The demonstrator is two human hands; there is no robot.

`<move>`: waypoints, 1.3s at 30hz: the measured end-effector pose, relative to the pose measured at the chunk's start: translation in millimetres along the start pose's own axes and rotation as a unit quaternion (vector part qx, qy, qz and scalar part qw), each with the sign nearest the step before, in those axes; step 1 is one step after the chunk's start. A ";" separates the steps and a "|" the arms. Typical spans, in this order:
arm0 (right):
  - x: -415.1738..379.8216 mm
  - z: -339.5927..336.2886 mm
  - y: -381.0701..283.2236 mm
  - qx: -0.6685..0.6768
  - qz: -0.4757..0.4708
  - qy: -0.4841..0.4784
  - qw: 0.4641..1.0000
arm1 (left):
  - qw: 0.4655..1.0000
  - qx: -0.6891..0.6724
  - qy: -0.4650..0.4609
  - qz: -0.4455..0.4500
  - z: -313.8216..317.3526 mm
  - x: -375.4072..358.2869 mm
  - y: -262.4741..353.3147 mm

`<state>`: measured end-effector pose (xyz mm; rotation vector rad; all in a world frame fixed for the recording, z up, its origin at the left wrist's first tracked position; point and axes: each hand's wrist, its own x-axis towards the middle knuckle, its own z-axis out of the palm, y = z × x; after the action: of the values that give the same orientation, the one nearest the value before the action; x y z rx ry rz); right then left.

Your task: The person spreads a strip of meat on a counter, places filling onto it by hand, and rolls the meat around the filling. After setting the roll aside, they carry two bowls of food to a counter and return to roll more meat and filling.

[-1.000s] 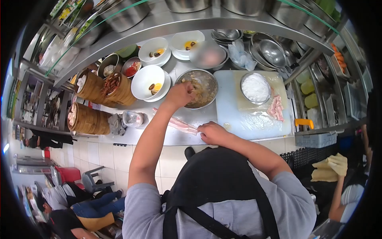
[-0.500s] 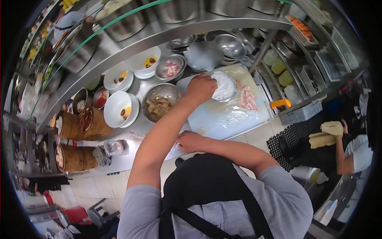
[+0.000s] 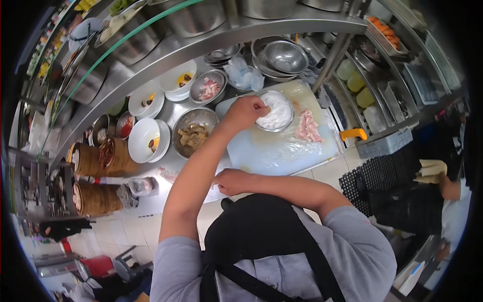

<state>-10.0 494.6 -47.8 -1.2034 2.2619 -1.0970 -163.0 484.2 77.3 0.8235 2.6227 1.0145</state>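
"Left of the cutting board (image 3: pixel 256 151), what is found?"

"A meat strip (image 3: pixel 167 174), then a bowl (image 3: pixel 206 117) of brown mixture (image 3: pixel 191 136). Near the board's closest edge the right hand (image 3: pixel 232 181) is curled; whether the strip is gripped cannot be told."

"On the board?"

"Over the powder bowl (image 3: pixel 290 123) the left fingertips (image 3: pixel 265 110) are pinched, contents unclear. If the rim were knocked, powder could be spilled."

"Changed?"

"A second ago, the mixture was being touched by those fingertips."

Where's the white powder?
In the head view, white powder sits right of centre in a bowl on the cutting board, beside pink meat, the left hand at the rim.
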 end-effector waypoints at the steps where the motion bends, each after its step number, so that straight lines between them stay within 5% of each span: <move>1: -1.0 -2.8 -2.4 0.008 0.008 -0.005 1.000 | 0.985 -0.166 0.005 -0.048 -12.4 -11.5 -0.8; 7: -1.2 -8.5 -1.7 -0.021 -0.026 -0.039 0.999 | 0.862 -0.437 0.083 -0.243 -65.8 -145.7 -49.8; 9: -1.5 -2.5 2.8 -0.024 -0.061 -0.009 0.998 | 0.864 -0.409 0.113 -0.271 -70.8 -201.3 -52.7; 11: -3.6 -3.5 -0.2 -0.016 -0.068 -0.014 0.997 | 0.897 -0.236 0.169 -0.333 -64.3 -243.7 -50.6; 16: -0.2 -12.4 -7.3 -0.021 -0.072 -0.022 0.997 | 0.904 -0.103 0.287 -0.301 9.5 -294.5 -78.2; 26: 5.3 -16.9 -21.6 -0.019 0.023 -0.001 1.000 | 0.904 0.216 0.284 -0.234 44.6 -301.8 -52.1; 29: 13.4 -9.7 -25.4 -0.041 0.060 0.010 0.997 | 0.925 0.254 0.218 -0.181 52.5 -309.9 -55.7; 39: 32.4 7.3 -16.8 -0.186 0.031 -0.024 0.982 | 0.930 0.124 0.278 -0.203 69.0 -311.8 -70.3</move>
<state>-15.1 459.0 -38.1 -1.2669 2.5202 -0.6302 89.6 302.0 -22.5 -0.0117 3.2479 0.9030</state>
